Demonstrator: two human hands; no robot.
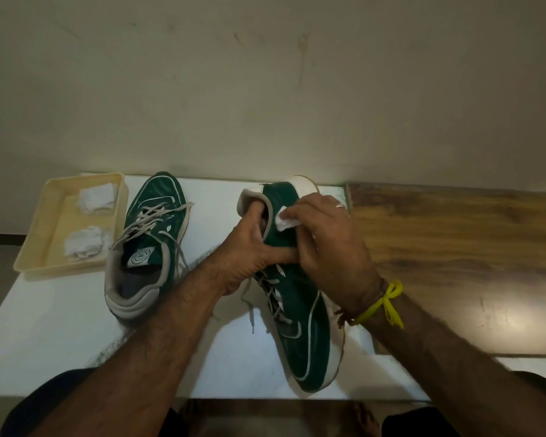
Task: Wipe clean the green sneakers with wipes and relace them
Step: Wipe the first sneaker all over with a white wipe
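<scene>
A cream tray (41,244) sits at the white table's (44,326) far left corner, holding two crumpled wipes (96,197). Just right of it stands the left sneaker (148,241), toe away, laces loose. The left hand (249,247) grips the collar of the right sneaker (297,326), fingers curled inside, heel tipped up and toe toward the person. The right hand (328,241), fingers curled, presses a wipe (282,220) against its green side. A yellow band (388,305) circles that wrist.
</scene>
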